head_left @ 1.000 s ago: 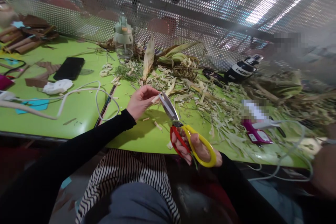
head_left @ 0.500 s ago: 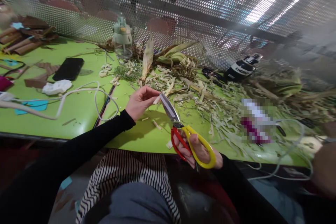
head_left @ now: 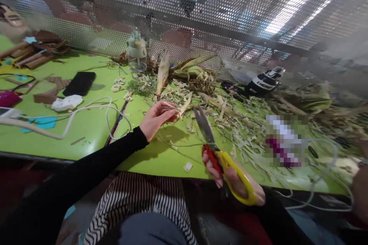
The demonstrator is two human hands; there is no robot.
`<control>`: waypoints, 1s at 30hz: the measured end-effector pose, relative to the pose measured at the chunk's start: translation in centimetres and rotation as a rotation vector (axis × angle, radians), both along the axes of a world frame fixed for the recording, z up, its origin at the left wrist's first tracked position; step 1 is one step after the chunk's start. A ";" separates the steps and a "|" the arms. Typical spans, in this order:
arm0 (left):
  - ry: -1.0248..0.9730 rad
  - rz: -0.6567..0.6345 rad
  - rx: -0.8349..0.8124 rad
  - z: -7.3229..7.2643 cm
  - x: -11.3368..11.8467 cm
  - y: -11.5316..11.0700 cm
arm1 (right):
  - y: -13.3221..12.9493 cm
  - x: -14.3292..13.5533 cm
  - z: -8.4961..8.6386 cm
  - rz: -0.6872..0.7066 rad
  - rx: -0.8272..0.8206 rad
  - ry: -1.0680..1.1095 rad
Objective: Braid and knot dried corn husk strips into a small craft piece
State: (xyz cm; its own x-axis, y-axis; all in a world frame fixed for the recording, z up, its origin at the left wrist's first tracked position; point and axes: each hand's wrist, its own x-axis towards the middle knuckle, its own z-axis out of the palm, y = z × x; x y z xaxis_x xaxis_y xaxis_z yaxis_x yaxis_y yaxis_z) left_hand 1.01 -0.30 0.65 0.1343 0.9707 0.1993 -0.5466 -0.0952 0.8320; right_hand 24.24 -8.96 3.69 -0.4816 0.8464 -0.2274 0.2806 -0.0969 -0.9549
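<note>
My left hand [head_left: 158, 118] is closed in a pinch above the green table [head_left: 169, 160]. A pale scrap, apparently corn husk [head_left: 178, 113], pokes out past its fingertips. Through the red and yellow handles of a pair of scissors [head_left: 205, 126], my right hand [head_left: 234, 182] grips at the table's front edge. The blades point up and away, slightly parted and apart from the left hand. Just beyond both hands spread cut husk shreds [head_left: 198, 95]. A small pale piece [head_left: 188, 167] lies near the front edge.
A lidded bottle [head_left: 137, 51] and an upright husk [head_left: 163, 69] stand by the mesh partition. A dark bottle [head_left: 263, 82] lies at the right back. On the left are a phone [head_left: 79, 83], white cable [head_left: 86, 107] and brown rolls [head_left: 37, 55]. Another person's arm [head_left: 360, 187] shows far right.
The scissors in my right hand have moved right, toward my body, away from my left fingertips. My left hand still pinches the pale piece, and the view has shifted slightly.
</note>
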 end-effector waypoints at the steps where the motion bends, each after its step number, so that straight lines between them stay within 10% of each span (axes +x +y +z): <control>1: -0.010 -0.009 -0.007 0.1 0.0 0.0 | -0.1 0.1 0.3 -0.029 0.004 0.012; 24: -0.122 0.008 -0.132 0.3 0.0 -0.2 | -0.1 -0.5 -1.4 0.061 -0.047 0.025; 30: -0.122 -0.002 -0.241 0.4 0.0 0.0 | 2.1 0.9 0.4 -0.054 0.283 -0.379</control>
State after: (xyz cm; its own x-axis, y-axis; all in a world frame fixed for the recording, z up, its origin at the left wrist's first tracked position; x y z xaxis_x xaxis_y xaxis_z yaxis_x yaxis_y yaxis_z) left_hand 0.98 -0.28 1.05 0.1252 0.9919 -0.0229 -0.6445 0.0989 0.7582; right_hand 25.11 -6.81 4.05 -0.3626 0.9221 -0.1353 0.6158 0.1281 -0.7774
